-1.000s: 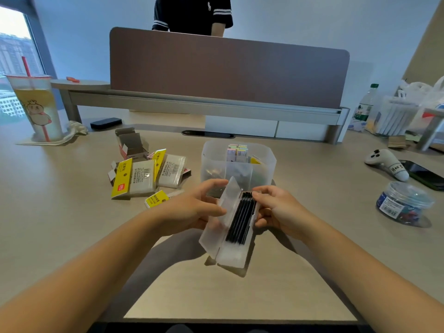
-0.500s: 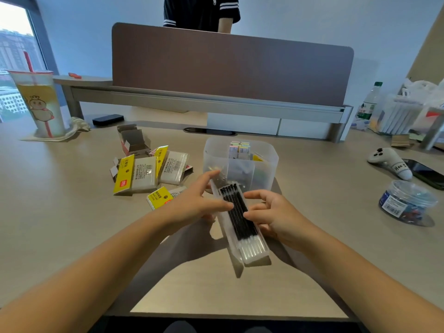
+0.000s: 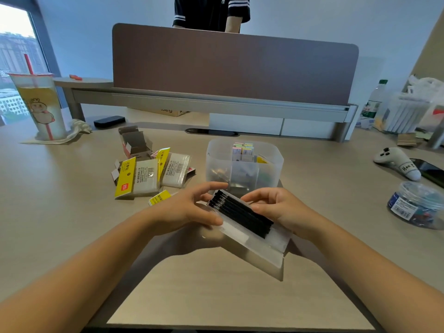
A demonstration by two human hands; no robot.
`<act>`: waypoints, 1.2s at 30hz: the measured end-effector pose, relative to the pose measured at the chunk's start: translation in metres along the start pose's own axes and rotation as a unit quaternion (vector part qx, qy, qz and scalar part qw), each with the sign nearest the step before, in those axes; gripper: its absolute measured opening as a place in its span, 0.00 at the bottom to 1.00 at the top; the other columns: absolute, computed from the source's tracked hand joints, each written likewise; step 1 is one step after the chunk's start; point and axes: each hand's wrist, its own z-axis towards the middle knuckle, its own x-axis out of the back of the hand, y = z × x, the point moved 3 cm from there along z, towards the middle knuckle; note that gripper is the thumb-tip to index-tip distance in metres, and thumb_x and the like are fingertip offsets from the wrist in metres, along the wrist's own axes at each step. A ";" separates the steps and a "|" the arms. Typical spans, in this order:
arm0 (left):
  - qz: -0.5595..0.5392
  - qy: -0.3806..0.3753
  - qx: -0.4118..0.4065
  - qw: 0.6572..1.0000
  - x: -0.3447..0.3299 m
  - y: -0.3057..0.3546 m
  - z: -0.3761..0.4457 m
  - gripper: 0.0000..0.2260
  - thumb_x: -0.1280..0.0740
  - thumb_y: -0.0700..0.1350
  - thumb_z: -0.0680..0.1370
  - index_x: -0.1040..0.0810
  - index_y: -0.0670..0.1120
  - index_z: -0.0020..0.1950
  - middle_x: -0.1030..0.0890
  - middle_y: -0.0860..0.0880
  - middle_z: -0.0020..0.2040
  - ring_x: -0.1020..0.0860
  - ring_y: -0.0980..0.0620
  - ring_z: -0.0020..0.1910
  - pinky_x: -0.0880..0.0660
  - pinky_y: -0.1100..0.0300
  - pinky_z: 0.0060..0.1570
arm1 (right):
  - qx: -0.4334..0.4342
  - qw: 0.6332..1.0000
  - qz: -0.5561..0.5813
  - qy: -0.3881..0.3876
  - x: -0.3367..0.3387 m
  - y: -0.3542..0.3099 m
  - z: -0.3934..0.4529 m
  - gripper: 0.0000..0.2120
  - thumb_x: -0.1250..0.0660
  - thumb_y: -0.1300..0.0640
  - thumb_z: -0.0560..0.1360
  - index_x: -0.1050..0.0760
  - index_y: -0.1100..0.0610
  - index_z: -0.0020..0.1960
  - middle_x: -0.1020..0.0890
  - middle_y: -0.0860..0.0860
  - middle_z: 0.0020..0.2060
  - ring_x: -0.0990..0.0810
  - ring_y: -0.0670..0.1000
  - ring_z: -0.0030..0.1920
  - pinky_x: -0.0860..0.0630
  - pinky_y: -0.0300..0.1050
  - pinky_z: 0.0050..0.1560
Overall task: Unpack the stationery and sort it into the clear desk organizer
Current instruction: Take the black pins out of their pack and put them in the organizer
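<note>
Both hands are wrapped around an opened translucent pen case at mid-frame, held just above the bench: left hand gripping its upper left end, right hand cupping the right side. Black pens are lined up inside, tilted diagonally. Just behind sits the clear desk organizer, with yellow-labelled packets left of it.

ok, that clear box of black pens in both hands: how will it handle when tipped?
The clear pen box looks thin and flexible, probably light. It's open, so the black pens could slide out. Smooth plastic may slip between the left hand and right hand.
</note>
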 end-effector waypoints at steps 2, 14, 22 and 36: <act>0.006 -0.015 -0.002 1.000 0.001 0.001 0.000 0.27 0.29 0.35 0.69 0.33 0.59 0.59 0.29 0.47 0.59 0.25 0.55 0.50 0.23 0.70 0.42 | -0.004 1.000 0.007 -0.016 0.005 0.000 0.003 0.09 0.39 0.67 0.74 0.23 0.57 0.44 0.20 0.56 0.40 0.21 0.44 0.36 0.24 0.30 0.37; 0.083 0.050 -0.012 0.995 0.001 -0.007 0.008 0.33 0.24 0.45 0.60 0.35 0.60 0.60 0.27 0.57 0.52 0.27 0.59 0.52 0.26 0.71 0.47 | 0.131 0.935 -0.293 0.149 0.016 -0.007 0.004 0.06 0.32 0.60 0.71 0.23 0.57 0.48 0.25 0.45 0.40 0.26 0.44 0.43 0.31 0.30 0.45; 0.113 0.075 -0.005 0.991 0.000 -0.009 0.008 0.37 0.23 0.46 0.62 0.36 0.52 0.67 0.28 0.59 0.49 0.27 0.60 0.49 0.28 0.70 0.46 | 0.188 0.872 -0.430 0.136 0.000 0.001 -0.008 0.16 0.37 0.52 0.66 0.21 0.60 0.48 0.18 0.55 0.44 0.24 0.52 0.45 0.35 0.35 0.44; 0.131 0.070 0.011 0.989 0.002 -0.015 0.007 0.47 0.29 0.61 0.48 0.36 0.55 0.67 0.26 0.56 0.53 0.27 0.57 0.56 0.27 0.63 0.56 | 0.148 0.848 -0.505 0.062 -0.008 -0.007 -0.002 0.14 0.41 0.55 0.77 0.29 0.56 0.61 0.25 0.52 0.58 0.31 0.50 0.58 0.37 0.37 0.55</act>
